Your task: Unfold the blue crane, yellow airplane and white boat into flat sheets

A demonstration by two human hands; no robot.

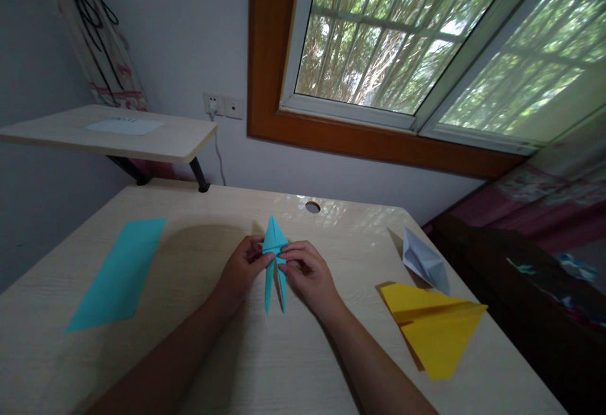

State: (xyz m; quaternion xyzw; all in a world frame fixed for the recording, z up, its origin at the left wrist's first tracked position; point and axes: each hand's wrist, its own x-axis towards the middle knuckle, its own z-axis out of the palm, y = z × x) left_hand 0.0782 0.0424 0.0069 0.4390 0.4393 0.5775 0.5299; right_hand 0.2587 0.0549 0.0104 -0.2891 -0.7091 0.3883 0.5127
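Fingers of both hands (272,263) pinching folded turquoise paper (273,238), yellow paper plane (433,326) and white folded paper (423,258) rightward.

No text, label, brand or number is legible. A white sheet (125,127) on the raised shelf (182,139) bears a short dark marking (124,119) along its far edge; its characters cannot be resolved.

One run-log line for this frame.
left hand: on folded turquoise paper | right hand: same paper, opposite side | right of hands: folded yellow paper | left: flat turquoise sheet
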